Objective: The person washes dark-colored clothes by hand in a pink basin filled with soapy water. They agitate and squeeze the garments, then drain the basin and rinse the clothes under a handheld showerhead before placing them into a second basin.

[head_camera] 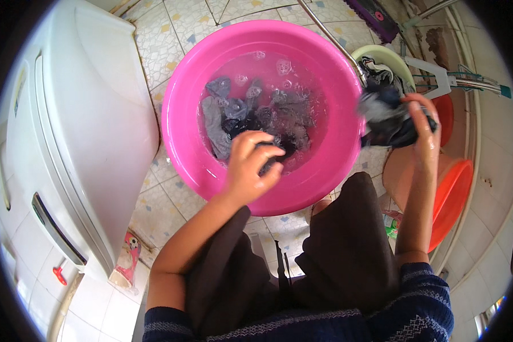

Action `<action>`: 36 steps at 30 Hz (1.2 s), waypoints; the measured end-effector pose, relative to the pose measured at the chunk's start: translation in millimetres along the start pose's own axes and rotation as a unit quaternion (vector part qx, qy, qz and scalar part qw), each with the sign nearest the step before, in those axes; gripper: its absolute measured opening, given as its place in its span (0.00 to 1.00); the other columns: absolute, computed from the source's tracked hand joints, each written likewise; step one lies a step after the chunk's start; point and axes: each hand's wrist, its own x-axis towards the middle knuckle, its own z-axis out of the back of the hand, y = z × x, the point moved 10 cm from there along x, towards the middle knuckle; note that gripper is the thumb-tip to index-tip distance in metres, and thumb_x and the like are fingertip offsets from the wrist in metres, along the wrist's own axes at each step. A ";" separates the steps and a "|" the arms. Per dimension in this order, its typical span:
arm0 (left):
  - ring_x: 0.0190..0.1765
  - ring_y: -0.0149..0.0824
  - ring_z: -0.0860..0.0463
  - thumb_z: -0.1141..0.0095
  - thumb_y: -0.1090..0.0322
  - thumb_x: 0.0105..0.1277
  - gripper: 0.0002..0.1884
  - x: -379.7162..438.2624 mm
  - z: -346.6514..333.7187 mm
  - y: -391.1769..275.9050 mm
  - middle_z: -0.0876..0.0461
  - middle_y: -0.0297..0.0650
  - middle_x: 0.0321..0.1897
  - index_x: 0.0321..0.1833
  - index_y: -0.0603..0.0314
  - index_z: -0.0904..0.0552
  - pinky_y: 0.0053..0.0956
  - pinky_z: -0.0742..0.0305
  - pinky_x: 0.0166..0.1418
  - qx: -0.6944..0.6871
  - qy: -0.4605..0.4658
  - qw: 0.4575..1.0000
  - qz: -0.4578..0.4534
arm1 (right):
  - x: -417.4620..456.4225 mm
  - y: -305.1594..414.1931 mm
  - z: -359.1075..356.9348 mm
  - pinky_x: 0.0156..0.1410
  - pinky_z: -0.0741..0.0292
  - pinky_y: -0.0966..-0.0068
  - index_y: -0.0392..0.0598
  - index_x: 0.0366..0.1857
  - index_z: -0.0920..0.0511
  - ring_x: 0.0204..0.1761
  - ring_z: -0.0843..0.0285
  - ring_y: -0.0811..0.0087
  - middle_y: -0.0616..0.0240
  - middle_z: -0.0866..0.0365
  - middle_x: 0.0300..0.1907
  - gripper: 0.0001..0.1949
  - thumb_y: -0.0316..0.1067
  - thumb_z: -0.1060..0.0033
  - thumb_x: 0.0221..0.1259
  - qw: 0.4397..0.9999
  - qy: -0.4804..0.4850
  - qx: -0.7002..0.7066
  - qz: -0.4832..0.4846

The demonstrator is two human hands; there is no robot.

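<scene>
A large pink plastic basin on the floor holds soapy water with grey and dark wet cloth items in it. Over its near left part is my left hand, fingers curled and apart; dark cloth shows behind them, and whether they touch it I cannot tell. My right hand, beyond the basin's right rim, grips a bundle of dark and grey wet cloth, blurred by motion. Just past that bundle, a pale green bucket holds more dark and white cloth.
A metal shower hose crosses the basin's upper right rim. At right are an orange tub lying tilted and a folded rack. A white refrigerator stands close at left. A purple-edged object lies at the top right.
</scene>
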 end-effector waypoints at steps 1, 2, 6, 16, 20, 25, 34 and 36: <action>0.53 0.47 0.28 0.37 0.73 0.47 0.11 -7.0 -2.1 24.3 0.26 0.42 0.46 0.36 0.55 0.19 0.41 0.33 0.56 0.002 -0.007 1.000 0.026 | 13.2 -12.3 38.5 0.58 0.34 0.77 0.41 0.45 0.21 0.49 0.27 0.72 0.63 0.20 0.44 0.14 0.41 0.43 0.63 0.996 -0.036 -0.060 0.054; 0.52 0.47 0.29 0.38 0.74 0.47 0.10 -14.9 2.3 49.8 0.26 0.41 0.45 0.35 0.55 0.18 0.40 0.33 0.56 0.010 -0.026 0.996 0.083 | 15.2 -20.8 55.1 0.58 0.34 0.77 0.41 0.46 0.21 0.50 0.27 0.72 0.61 0.21 0.46 0.16 0.41 0.40 0.62 0.992 -0.088 -0.083 0.035; 0.57 0.49 0.31 0.37 0.72 0.48 0.25 -48.4 5.1 138.6 0.29 0.48 0.51 0.53 0.58 0.24 0.40 0.38 0.64 0.118 -0.026 0.969 0.215 | 33.4 -83.3 74.7 0.59 0.32 0.70 0.46 0.49 0.21 0.53 0.27 0.61 0.55 0.24 0.48 0.18 0.43 0.34 0.58 0.923 -0.097 -0.345 0.143; 0.65 0.50 0.32 0.29 0.56 0.50 0.47 -68.2 -24.7 260.8 0.34 0.58 0.63 0.68 0.72 0.42 0.38 0.37 0.67 -0.078 -0.101 0.907 0.402 | -15.2 -116.7 -196.8 0.66 0.35 0.57 0.57 0.61 0.30 0.65 0.37 0.48 0.50 0.35 0.63 0.36 0.47 0.25 0.42 0.897 0.272 -0.303 0.169; 0.66 0.47 0.33 0.35 0.56 0.57 0.43 -71.0 -52.9 255.4 0.35 0.54 0.65 0.71 0.61 0.43 0.39 0.35 0.65 -0.173 -0.025 0.875 0.452 | -46.9 -179.3 -251.7 0.66 0.39 0.43 0.70 0.68 0.40 0.69 0.48 0.40 0.49 0.49 0.71 0.53 0.67 0.25 0.26 0.870 0.261 -0.404 0.109; 0.63 0.44 0.31 0.41 0.44 0.62 0.40 -89.6 -72.9 207.3 0.35 0.49 0.63 0.69 0.58 0.44 0.44 0.29 0.59 -0.327 -0.050 0.709 0.623 | -125.0 -165.1 -298.7 0.59 0.28 0.50 0.69 0.66 0.38 0.64 0.38 0.39 0.48 0.48 0.70 0.47 0.56 0.25 0.33 0.793 0.409 -0.415 0.178; 0.51 0.29 0.23 0.46 0.69 0.67 0.18 -80.8 -35.8 179.4 0.21 0.36 0.49 0.59 0.61 0.27 0.26 0.27 0.53 -0.490 -0.120 0.726 0.468 | -52.9 -204.0 -192.1 0.55 0.27 0.65 0.46 0.55 0.26 0.51 0.21 0.55 0.47 0.19 0.46 0.25 0.46 0.39 0.55 0.943 0.259 -0.136 -0.156; 0.53 0.29 0.24 0.48 0.70 0.69 0.19 -68.0 -20.5 161.5 0.23 0.36 0.53 0.62 0.61 0.29 0.26 0.29 0.56 -0.537 -0.149 0.712 0.426 | -42.0 -189.6 -176.2 0.59 0.30 0.67 0.40 0.57 0.29 0.52 0.22 0.52 0.46 0.20 0.46 0.28 0.51 0.41 0.60 0.948 0.248 -0.029 -0.197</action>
